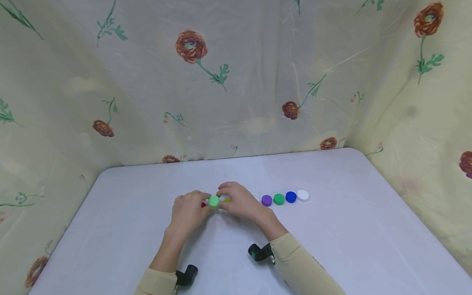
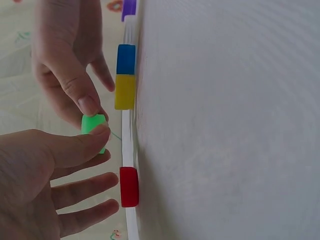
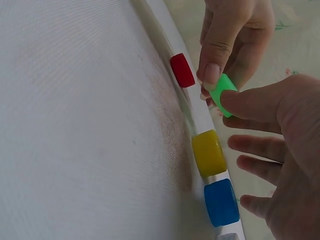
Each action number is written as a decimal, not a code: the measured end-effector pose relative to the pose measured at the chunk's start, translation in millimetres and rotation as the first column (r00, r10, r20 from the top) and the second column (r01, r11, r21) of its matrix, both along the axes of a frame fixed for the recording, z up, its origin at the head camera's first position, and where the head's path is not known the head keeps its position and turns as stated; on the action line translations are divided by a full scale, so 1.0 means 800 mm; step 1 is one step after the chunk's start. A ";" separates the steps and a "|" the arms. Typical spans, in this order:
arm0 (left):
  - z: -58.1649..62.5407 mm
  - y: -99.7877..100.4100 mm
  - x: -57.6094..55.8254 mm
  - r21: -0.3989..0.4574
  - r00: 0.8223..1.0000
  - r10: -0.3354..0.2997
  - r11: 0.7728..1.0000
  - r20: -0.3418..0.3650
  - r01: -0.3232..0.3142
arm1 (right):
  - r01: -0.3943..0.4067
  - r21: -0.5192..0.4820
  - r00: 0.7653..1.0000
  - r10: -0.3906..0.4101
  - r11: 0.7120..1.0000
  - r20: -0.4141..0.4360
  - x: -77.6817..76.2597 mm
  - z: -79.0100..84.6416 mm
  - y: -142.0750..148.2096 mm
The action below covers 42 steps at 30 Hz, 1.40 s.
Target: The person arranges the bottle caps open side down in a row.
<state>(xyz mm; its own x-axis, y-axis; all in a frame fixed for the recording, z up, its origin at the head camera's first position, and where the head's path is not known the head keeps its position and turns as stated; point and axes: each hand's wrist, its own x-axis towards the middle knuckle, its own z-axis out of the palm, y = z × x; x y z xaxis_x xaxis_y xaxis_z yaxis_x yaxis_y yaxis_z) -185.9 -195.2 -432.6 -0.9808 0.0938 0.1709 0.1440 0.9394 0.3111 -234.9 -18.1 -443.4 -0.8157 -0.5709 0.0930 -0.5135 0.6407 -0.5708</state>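
Note:
Thumb and fingers of both hands pinch a light green bottle cap (image 1: 214, 200), held a little above the white table. My left hand (image 1: 188, 209) grips it from the left side, its other fingers spread near a red cap (image 2: 129, 187). From the right side my right hand (image 1: 241, 198) holds the same cap, with its remaining fingers stretched beside a yellow cap (image 3: 209, 153) and a blue cap (image 3: 221, 202). Those two caps stand next to each other on the table, while the red one lies apart, beyond a gap below the green cap.
To the right of the hands, a purple cap (image 1: 266, 200), a darker green cap (image 1: 279, 199), another blue cap (image 1: 291, 197) and a white cap (image 1: 303, 195) continue the row on the table (image 1: 350, 237). A flowered curtain (image 1: 250, 102) surrounds the table's back and sides.

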 end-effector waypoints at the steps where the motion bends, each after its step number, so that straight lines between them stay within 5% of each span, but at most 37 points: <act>1: 0.000 0.000 0.000 -0.002 1.000 -0.001 1.000 -0.006 0.001 | 0.002 0.004 1.000 -0.002 1.000 -0.003 0.000 0.000 0.000; 12: 0.000 0.001 0.000 -0.016 1.000 0.006 1.000 -0.022 -0.006 | 0.028 0.033 1.000 -0.028 0.999 -0.010 0.002 -0.003 -0.002; 42: -0.001 0.011 -0.005 -0.065 0.998 -0.008 0.998 0.068 0.012 | 0.034 0.114 0.999 -0.029 0.993 -0.043 0.002 -0.009 0.002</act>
